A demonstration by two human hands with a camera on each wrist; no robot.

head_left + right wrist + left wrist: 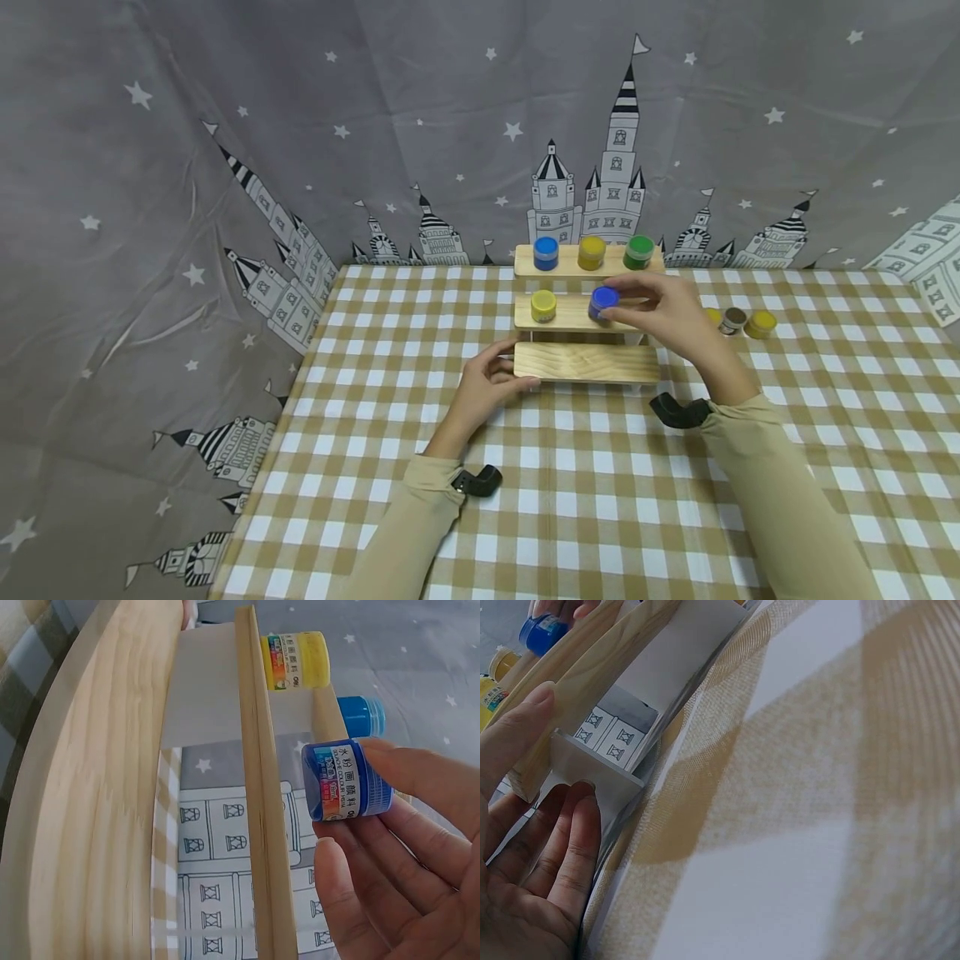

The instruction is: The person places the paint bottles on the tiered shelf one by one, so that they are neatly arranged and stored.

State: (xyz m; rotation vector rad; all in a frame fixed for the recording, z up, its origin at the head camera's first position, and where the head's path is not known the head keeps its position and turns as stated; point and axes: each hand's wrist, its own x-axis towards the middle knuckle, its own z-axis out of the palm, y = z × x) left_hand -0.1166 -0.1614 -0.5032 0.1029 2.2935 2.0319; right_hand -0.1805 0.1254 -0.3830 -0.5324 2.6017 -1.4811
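A three-tier wooden display stand stands on the checked cloth. My left hand holds its left end at the lowest board, with the thumb on the wood and the fingers curled by the white side panel. My right hand pinches a dark blue gouache paint jar between thumb and fingers. In the head view this jar overlaps the middle board, right of a yellow paint jar. On the top board sit a light blue jar, a darker yellow jar and a green jar.
Right of the stand, a brown-lidded jar and a yellow jar rest on the checked tablecloth. Another yellow jar is partly hidden by my right hand. A grey castle-print curtain hangs behind the table.
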